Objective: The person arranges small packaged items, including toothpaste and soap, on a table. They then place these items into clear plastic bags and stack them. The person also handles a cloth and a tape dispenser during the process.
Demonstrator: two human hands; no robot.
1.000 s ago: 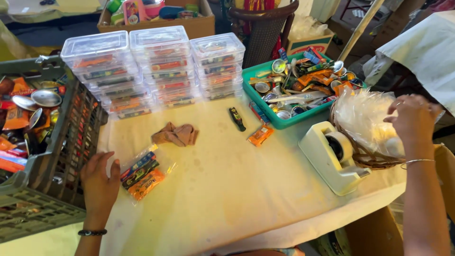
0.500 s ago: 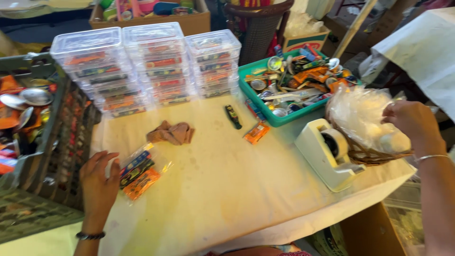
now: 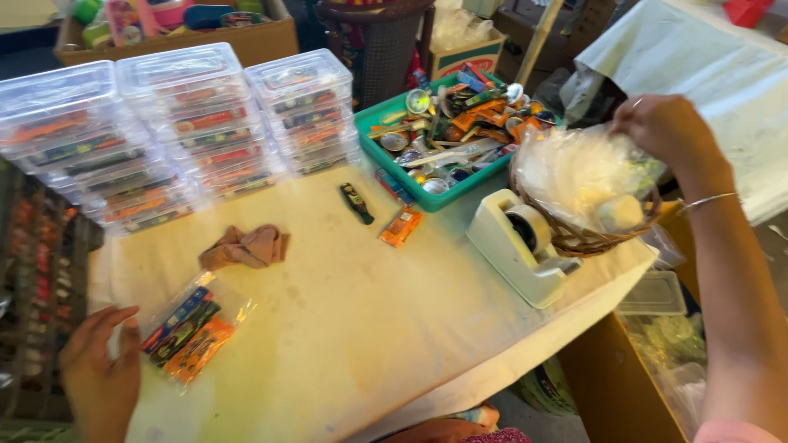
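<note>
Filled pouch on the desk and clear bags in a basket.

The pouch is a clear plastic packet holding blue, dark and orange sachets; it lies flat near the desk's left front edge, just beside the left hand. The bags, crumpled and translucent, fill the woven basket at the desk's right edge; the right hand touches their top.

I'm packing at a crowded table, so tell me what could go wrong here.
The wicker basket sits at the table's corner; the right hand tugging its plastic bags might tip it off. The filled clear bag by the left hand lies near the front edge and could slide off.
</note>
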